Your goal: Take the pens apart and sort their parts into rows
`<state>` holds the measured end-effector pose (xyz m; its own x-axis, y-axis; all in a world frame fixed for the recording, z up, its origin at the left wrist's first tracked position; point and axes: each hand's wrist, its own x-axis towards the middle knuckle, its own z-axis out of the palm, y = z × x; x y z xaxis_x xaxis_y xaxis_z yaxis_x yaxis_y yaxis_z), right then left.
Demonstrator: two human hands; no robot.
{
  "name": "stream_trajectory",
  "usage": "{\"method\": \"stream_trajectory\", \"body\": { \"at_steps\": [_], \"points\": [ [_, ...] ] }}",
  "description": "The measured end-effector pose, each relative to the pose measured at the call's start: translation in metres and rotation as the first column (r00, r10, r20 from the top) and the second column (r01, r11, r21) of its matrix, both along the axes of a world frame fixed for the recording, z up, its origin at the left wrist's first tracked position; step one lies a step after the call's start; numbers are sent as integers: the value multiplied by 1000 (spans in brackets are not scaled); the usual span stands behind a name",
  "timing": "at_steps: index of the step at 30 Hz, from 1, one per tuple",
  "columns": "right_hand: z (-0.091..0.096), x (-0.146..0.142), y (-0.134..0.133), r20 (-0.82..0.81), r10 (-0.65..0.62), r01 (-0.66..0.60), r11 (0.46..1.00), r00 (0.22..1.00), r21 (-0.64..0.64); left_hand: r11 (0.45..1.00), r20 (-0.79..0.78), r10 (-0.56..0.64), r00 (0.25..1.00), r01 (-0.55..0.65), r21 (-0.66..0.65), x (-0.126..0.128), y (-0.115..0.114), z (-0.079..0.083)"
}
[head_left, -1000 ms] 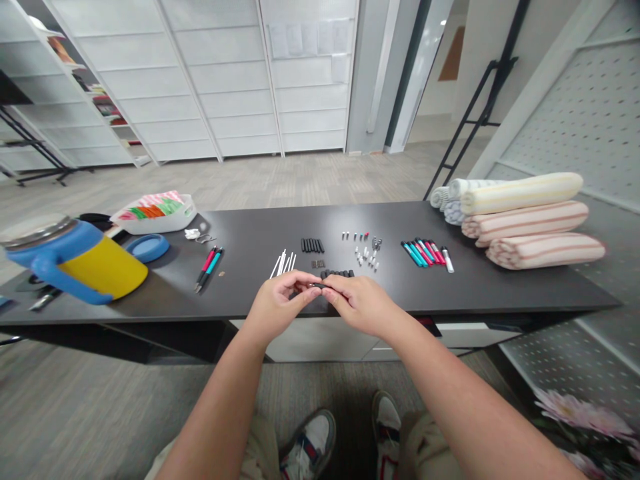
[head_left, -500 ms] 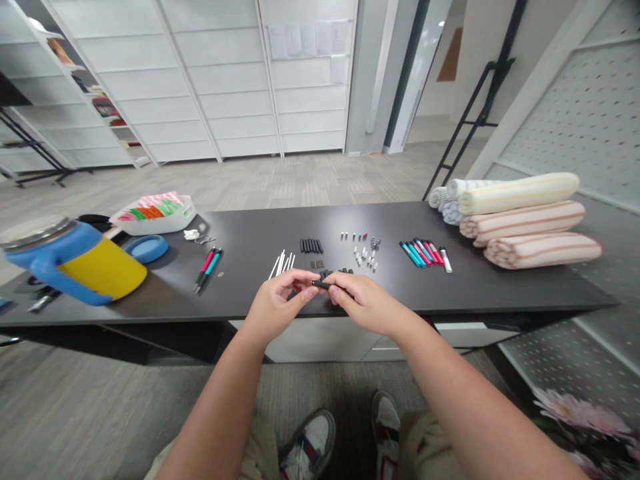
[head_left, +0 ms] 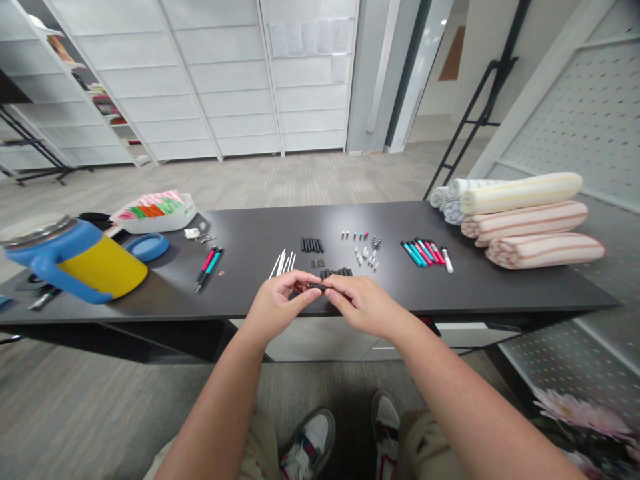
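A slim black pen part (head_left: 318, 286) is pinched level above the table's front edge. My left hand (head_left: 281, 295) is closed on its left end, and my right hand (head_left: 362, 301) grips the right end. Fingertips cover most of it. Just behind my hands lie black grip sleeves (head_left: 337, 272), with small springs (head_left: 317, 264) and a row of black tubes (head_left: 312, 245) farther back. White ink refills (head_left: 283, 261) fan out behind my left hand. Tiny white pieces (head_left: 366, 257) and metal clips (head_left: 377, 243) sit to the right.
Red and teal pen barrels (head_left: 424, 253) lie on the dark table (head_left: 250, 233), with rolled towels (head_left: 543, 227) at its right end. Two pens (head_left: 209, 269), a blue-yellow jug (head_left: 95, 260), a blue lid (head_left: 147, 247) and a white basket (head_left: 173, 223) are on the left.
My right hand has shifted slightly left, closer to my left fingertips, so less of the black part shows. The grip sleeves behind are more visible.
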<state>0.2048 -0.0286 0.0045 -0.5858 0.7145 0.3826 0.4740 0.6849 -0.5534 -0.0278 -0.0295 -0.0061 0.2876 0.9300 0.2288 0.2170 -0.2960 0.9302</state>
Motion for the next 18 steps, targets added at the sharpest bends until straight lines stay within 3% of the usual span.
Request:
{"method": "stream_trajectory", "body": {
  "at_steps": [11,18],
  "points": [
    [3,-4,-4,69,-63,64,998,996,-9,1000,35,-4,999,4,3,1,-1,3],
    [5,-4,-8,151,-94,84,994,984,69,991,19,-54,998,52,120,3,-1,8]
  ]
}}
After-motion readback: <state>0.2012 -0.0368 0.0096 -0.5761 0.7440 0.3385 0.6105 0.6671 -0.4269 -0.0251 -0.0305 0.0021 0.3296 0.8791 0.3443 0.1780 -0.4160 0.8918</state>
